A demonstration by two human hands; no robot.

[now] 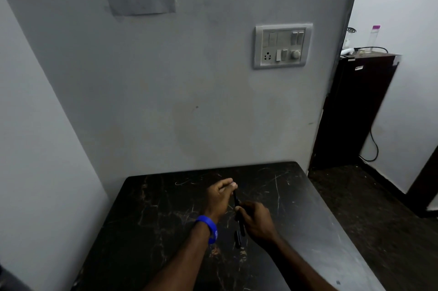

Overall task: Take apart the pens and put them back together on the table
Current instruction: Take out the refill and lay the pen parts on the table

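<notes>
Both hands grip thin black pen parts: left hand, right hand. A loose black pen piece lies on the dark scratched marble surface.

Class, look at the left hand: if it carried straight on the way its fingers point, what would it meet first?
The left hand points away from the person across the dark table. Nothing shows on the tabletop ahead, so it would probably reach the grey wall first, though depth is hard to judge.

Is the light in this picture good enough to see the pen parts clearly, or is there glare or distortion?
Head view: dim; the black pen between the left hand and right hand nearly merges with the dark table; pale glare on the table's right side; wide-angle lens bends the wall edges.
</notes>
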